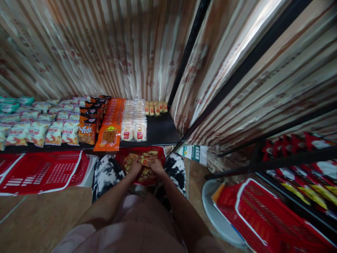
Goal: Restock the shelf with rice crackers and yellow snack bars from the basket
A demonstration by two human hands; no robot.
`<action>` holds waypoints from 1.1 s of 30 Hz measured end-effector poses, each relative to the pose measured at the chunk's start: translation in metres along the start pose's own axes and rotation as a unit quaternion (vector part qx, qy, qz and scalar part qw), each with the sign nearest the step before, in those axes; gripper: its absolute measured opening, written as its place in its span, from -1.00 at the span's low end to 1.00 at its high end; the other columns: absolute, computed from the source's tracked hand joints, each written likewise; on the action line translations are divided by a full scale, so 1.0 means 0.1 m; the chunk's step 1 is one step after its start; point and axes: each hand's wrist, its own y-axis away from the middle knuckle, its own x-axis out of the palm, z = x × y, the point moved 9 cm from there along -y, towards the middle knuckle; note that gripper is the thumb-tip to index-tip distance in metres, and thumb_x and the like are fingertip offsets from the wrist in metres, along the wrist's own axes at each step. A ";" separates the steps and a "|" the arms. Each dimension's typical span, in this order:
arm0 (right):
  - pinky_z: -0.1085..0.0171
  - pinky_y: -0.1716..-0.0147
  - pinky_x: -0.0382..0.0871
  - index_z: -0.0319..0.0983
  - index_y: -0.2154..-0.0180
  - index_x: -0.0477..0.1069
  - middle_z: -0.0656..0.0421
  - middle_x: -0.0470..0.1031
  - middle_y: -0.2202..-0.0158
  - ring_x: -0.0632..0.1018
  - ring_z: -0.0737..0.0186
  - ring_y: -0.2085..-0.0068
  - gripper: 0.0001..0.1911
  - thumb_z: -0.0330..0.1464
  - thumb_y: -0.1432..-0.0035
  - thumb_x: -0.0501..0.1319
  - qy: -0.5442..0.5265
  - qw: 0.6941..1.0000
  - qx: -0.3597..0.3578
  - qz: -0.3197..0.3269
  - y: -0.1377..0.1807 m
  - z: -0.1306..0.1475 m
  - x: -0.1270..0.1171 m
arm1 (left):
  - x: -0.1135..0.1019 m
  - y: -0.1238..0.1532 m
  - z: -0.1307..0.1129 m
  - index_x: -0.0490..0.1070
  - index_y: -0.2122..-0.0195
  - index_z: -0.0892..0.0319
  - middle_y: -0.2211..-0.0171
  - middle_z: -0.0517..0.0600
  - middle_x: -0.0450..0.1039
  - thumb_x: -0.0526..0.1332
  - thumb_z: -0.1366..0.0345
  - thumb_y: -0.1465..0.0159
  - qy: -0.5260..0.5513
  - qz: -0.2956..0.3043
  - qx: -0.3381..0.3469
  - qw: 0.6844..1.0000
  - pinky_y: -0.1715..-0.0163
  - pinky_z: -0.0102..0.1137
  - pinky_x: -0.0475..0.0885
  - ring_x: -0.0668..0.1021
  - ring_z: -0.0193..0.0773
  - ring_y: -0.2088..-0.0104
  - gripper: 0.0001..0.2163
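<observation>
Red plastic: a basket (165,154) sits between the knees of a seated person, just below the near edge of a black shelf (162,129). Small golden packets (147,173) lie loose inside it. Over the basket, the right hand (157,166) is narrowed on one golden packet (145,161). The left hand (135,167) is at that packet's left side, fingers bent; whether it grips, I cannot tell, the detail being too small.

On the shelf, far right corner: a short row of similar golden packets (156,109). Left of these, white round snacks (133,123) in clear wrap; next, flat orange packets (108,130), the nearest jutting past the shelf's near edge; further left, black-and-orange bags (87,131), then pale bags (38,133). A second red basket (52,172) stands on the left.
</observation>
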 end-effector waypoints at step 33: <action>0.25 0.23 0.45 -0.21 0.32 0.38 0.18 0.54 0.35 0.56 0.24 0.30 -0.84 -0.38 0.05 0.17 -0.082 0.986 -0.117 -0.084 -0.03 0.74 -0.73 | 0.42 0.25 -0.74 0.28 0.43 0.18 0.64 -0.21 0.31 0.17 0.45 0.06 0.304 0.134 0.064 0.941 0.56 -0.52 0.27 0.38 -0.42 0.59 -0.86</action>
